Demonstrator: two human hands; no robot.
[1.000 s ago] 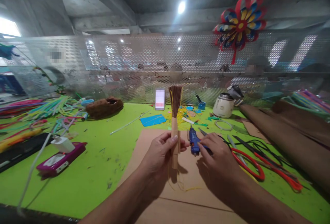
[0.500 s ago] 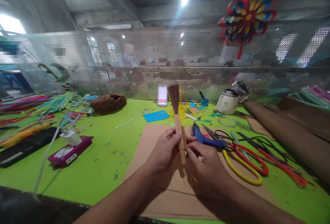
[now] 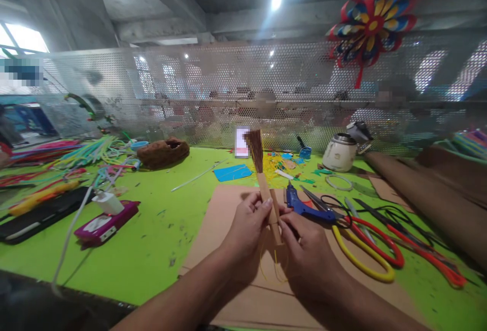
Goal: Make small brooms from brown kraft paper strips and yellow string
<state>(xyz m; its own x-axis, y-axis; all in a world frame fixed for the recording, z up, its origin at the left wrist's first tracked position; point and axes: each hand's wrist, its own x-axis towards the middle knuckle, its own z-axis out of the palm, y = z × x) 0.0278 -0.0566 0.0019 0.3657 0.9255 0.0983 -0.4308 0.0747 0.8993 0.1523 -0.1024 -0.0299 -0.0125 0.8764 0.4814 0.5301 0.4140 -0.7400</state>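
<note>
Above the brown cardboard sheet (image 3: 205,234), both my hands hold a small brush (image 3: 266,189) that leans to the upper left. It has stiff brown bristles at the top and a flat tan handle, which looks like paper or thin wood. My left hand (image 3: 243,224) is closed round the handle, with its thumb lying across the front. The fingertips of my right hand (image 3: 308,244) pinch the handle's right side lower down. Thin yellow strands (image 3: 279,270) dangle below the handle. Part of the handle is hidden by my fingers.
Right of my hands lie a blue glue gun (image 3: 304,206), yellow-and-red-handled scissors (image 3: 365,260) and red-handled scissors (image 3: 429,250). A white pot (image 3: 338,153), a lit phone (image 3: 241,142) and yellow scraps (image 3: 274,168) stand farther back. At left are a purple power strip (image 3: 110,224) and colourful strips (image 3: 87,153).
The brush has tilted, its bristle end leaning left and its lower end shifting right. My hands keep hold of it. The whole view has shifted slightly.
</note>
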